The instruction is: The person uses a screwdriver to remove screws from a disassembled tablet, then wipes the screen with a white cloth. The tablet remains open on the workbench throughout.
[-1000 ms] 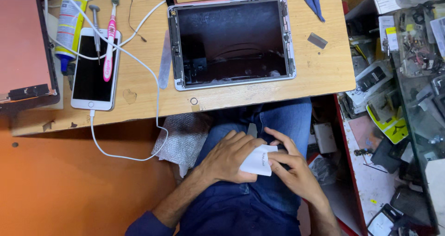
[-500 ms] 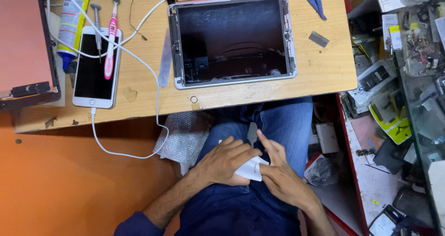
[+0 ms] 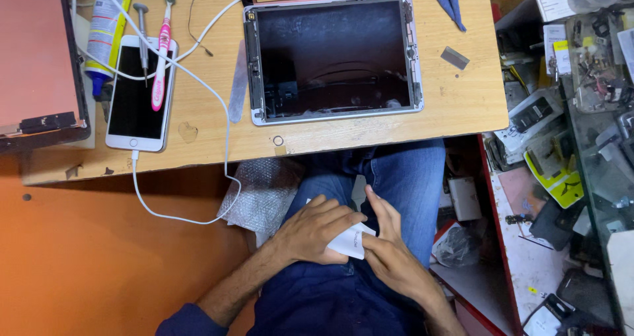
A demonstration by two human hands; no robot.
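Opened tablet (image 3: 333,59) on the tabletop (image 3: 456,105), phone (image 3: 140,92) to its left with a toothbrush (image 3: 161,52) and screwdriver (image 3: 142,39) lying across it, tube (image 3: 105,35) left of the phone, both hands below the tabletop edge over the lap, left hand (image 3: 317,230) and right hand (image 3: 389,250) meeting on a small packet (image 3: 350,240), bubble wrap (image 3: 261,194) just left of them.

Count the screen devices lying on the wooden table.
2: a white phone at the left with a cable plugged in, and an opened tablet at the centre. The red-framed panel at the far left edge may be another; unclear.
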